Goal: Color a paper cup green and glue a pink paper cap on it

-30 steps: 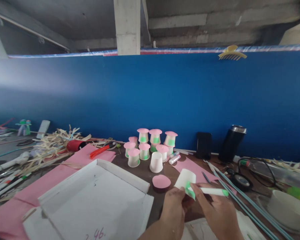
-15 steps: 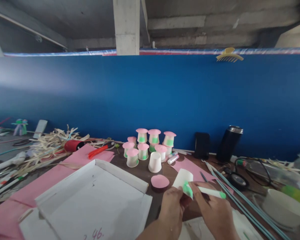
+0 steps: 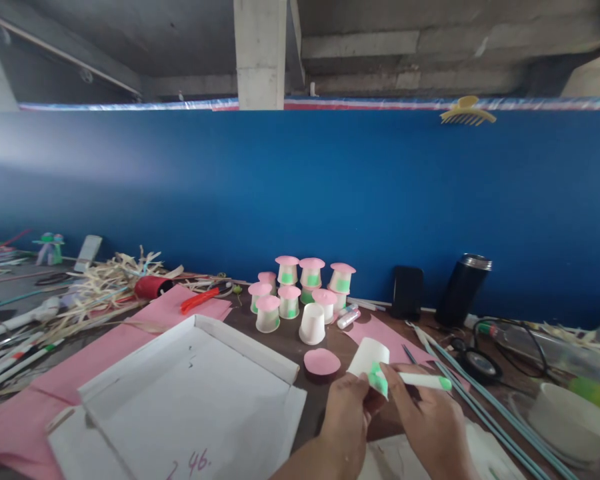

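Observation:
A white paper cup (image 3: 366, 353), tilted on its side, is in my left hand (image 3: 346, 412), whose fingers close around its lower edge. Pinched in my right hand (image 3: 433, 420) is a white marker with a green end (image 3: 425, 381); its tip lies hidden behind my fingers against the cup. Green colouring marks the cup wall there. Just beyond lies a pink paper disc (image 3: 322, 362). A plain white cup (image 3: 313, 324) stands upside down behind it. Several upturned cups with green patches and pink paper tops (image 3: 289, 303) stand grouped at the back, some stacked.
A white box lid (image 3: 190, 393) covers the left front, beside pink paper sheets (image 3: 105, 343) and red-handled scissors or cutter (image 3: 199, 301). On the right are blue-grey sticks (image 3: 485, 393), a black flask (image 3: 464, 290), a phone-like black object (image 3: 407, 292) and a clear bowl (image 3: 570, 420).
The camera view has shifted slightly, moving the scene a little to the right. Both hands keep their holds on the cup and marker, in nearly the same pose.

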`<state>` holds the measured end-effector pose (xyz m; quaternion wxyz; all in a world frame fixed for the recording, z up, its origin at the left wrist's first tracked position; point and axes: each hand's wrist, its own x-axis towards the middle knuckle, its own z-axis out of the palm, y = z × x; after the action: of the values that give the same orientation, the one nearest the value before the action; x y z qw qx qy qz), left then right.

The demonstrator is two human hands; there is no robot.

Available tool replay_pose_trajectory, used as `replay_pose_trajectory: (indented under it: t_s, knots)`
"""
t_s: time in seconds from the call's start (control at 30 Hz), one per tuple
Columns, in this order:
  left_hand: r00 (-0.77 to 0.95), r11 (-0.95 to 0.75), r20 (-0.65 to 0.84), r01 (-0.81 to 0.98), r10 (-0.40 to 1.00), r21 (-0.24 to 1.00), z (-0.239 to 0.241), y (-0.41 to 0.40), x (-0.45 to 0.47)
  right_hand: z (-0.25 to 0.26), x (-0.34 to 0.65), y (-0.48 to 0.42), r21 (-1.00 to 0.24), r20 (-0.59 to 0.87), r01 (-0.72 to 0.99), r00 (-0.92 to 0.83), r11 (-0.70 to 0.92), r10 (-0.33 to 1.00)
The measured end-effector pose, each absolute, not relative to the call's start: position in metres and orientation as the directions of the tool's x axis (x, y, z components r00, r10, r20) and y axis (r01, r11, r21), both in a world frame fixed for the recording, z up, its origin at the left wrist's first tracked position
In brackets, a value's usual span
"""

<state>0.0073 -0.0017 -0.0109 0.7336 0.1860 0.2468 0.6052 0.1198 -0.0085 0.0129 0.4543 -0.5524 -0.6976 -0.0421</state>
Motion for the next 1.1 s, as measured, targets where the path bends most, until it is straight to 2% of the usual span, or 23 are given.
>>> replay_pose_trajectory:
  t_s: [0.1,0.23,0.4,0.6,0.83,1.1]
  knots:
    - [0.138,0.174,-0.107,-0.785,0.985,0.594,-0.0116,-0.0012,0.0069,0.0121,0.1193,-0.0079,-0.423,0.711,0.812,0.021,0.403,0.703]
    - [0.132,0.173,-0.112,-0.779,0.985,0.602,-0.0143,0.0001,0.007,0.0117,0.1188,-0.0079,-0.452,0.663,0.791,-0.011,0.412,0.749]
    - [0.144,0.174,-0.099,-0.772,0.985,0.612,-0.0109,-0.0029,0.0074,0.0133,0.1193,-0.0083,-0.425,0.731,0.811,0.045,0.402,0.681]
    - [0.134,0.203,-0.156,-0.756,0.979,0.622,-0.0069,-0.0029,0.0061,0.0116,0.1271,-0.0075,-0.467,0.74,0.827,0.173,0.312,0.65]
    - [0.145,0.189,-0.121,-0.75,0.982,0.634,-0.0066,-0.003,0.0061,0.0128,0.1234,-0.0079,-0.45,0.728,0.832,0.13,0.326,0.673]
    - [0.162,0.181,-0.095,-0.684,0.982,0.707,-0.005,-0.0054,0.0046,0.0124,0.1221,-0.0051,-0.415,0.74,0.852,0.114,0.317,0.663]
